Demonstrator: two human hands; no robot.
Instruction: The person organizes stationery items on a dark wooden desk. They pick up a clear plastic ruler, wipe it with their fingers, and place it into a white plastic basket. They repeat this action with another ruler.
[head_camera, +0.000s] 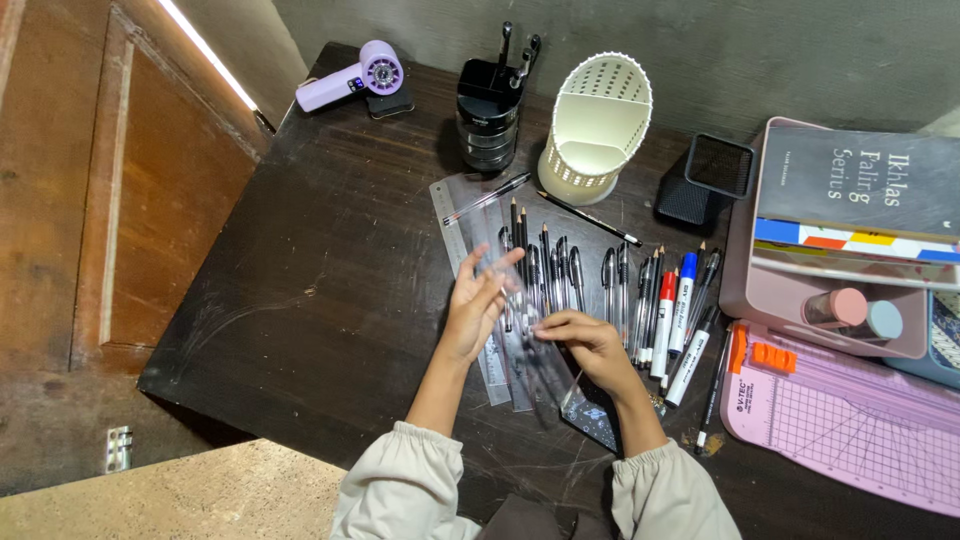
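My left hand and my right hand hold a clear plastic ruler between them, just above the dark desk. The left fingers are spread against its far end. The right fingers pinch its near end. Below it lie two more clear rulers, running from the back toward me. To the right is a row of several black pens and pencils, then a red-capped marker and a blue-capped marker.
At the back stand a black pen holder, a tilted white perforated holder, a small purple hair dryer and a black mesh box. On the right are a pink organiser bearing a grey book, and a pink paper cutter.
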